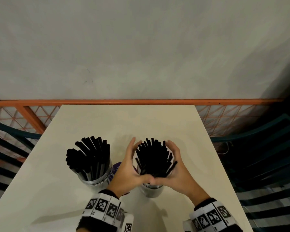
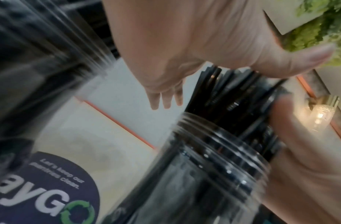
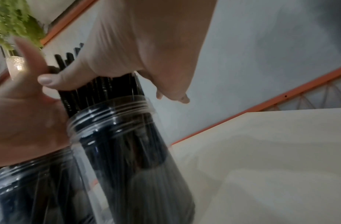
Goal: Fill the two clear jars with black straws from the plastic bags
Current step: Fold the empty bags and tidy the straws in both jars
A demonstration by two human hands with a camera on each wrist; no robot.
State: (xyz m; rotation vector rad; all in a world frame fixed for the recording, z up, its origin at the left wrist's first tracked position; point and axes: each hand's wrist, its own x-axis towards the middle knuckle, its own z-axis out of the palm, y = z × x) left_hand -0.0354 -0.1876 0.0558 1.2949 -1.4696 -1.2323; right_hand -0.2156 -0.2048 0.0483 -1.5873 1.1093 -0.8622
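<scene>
Seen only from the head view: both clear round plastic jars standing upright on the cream rectangular table, apart from each other, left jar at 9 o'clock of right jar. Also only there: orange metal mesh railing at 12 o'clock beyond the table, and black-and-white coded wristbands at 6 o'clock.

Seen only from the left wrist view: dark purple round sticker with white lettering and a green recycling mark, flat on the table between the jars; in the head view just a sliver of it shows. Seen only from the wrist views: blurred green foliage and a small glowing lamp.

Right jar packed with thin black straws, upright and fanning above the threaded mouth. Left jar likewise full of black straws, splayed toward 11 o'clock, untouched.

Left hand cupping the right jar's straws from 9 o'clock, right hand from 3 o'clock, thumbs meeting at 6 o'clock just above the jar mouth. Fingers gently curved, fairly wide, wrapped round the bundle with tips pointing to 12 o'clock.
</scene>
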